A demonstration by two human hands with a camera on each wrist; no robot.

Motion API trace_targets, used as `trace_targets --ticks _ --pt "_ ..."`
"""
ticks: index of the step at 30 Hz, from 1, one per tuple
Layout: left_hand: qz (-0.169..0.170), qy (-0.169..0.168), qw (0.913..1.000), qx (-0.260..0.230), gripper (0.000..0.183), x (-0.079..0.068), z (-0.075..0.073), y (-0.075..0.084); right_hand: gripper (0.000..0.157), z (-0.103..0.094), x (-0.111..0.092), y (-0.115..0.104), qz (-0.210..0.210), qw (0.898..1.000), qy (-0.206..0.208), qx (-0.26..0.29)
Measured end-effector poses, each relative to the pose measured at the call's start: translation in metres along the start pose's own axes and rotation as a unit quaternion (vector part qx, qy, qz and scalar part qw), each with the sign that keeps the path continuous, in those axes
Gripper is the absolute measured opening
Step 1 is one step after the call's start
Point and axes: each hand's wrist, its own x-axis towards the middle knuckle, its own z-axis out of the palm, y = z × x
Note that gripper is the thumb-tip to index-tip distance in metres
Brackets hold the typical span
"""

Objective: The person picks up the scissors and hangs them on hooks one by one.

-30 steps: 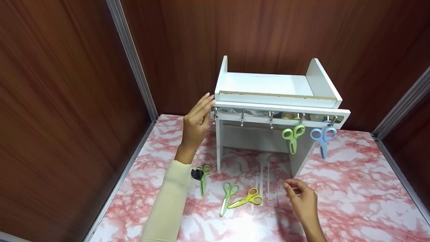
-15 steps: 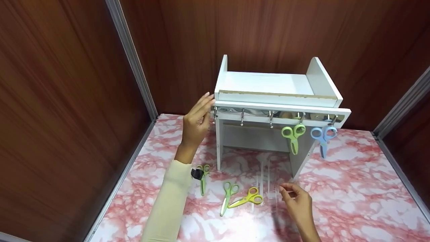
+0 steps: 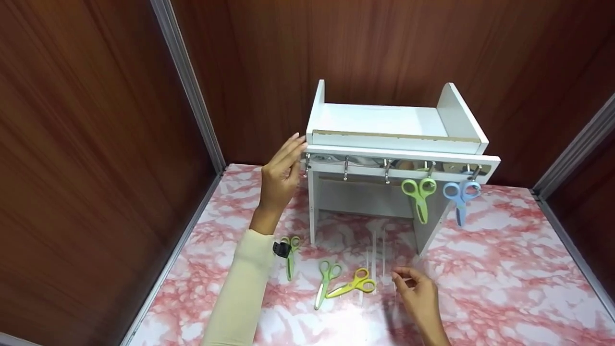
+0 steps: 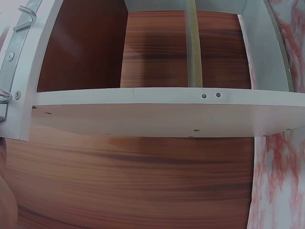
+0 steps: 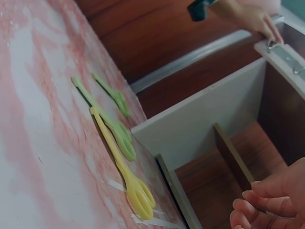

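My left hand (image 3: 279, 175) rests its straight fingers against the left end of a white hook rail (image 3: 365, 169). The rail runs along the front of a white shelf unit (image 3: 377, 120). Green scissors (image 3: 421, 199) and blue scissors (image 3: 461, 201) hang from its right-hand hooks. Over the table, my right hand (image 3: 418, 290) is near yellow scissors (image 3: 354, 284), thumb and fingers loosely curled, nothing visible between them. Beside the yellow pair lie green scissors (image 3: 324, 283), their tips close together. Another green pair (image 3: 289, 266) lies farther left, partly behind the wrist camera.
Thin clear strips (image 3: 374, 259) lie on the red-and-white marbled table (image 3: 519, 269), in front of the unit. Several metal hooks (image 3: 346, 169) on the rail's left and middle hold nothing. Brown wood-grain panels (image 3: 384, 43) enclose the back and sides.
My right hand has moved left and slightly toward me, closer to the yellow scissors. The left hand stays at the rail. The hanging green scissors have swung slightly.
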Motion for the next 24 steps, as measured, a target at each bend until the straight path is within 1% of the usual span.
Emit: trace_targets --ticks 6,10,16,24 --pt "-0.003 -0.002 1.0 0.002 0.032 0.0 0.0 0.0 0.006 0.004 -0.005 -0.001 -0.002 1.0 -0.014 -0.006" --pt "-0.001 0.0 1.0 0.002 0.032 0.0 0.0 0.0 0.003 0.006 -0.007 -0.001 -0.001 1.0 -0.022 -0.014" --pt "0.0 0.001 1.0 -0.004 0.032 0.0 0.0 0.001 0.003 0.008 -0.009 0.0 0.007 0.999 -0.045 -0.017" --pt "-0.003 0.0 1.0 -0.004 0.031 0.001 -0.001 0.002 0.008 0.011 -0.01 -0.002 0.004 0.998 -0.067 -0.021"
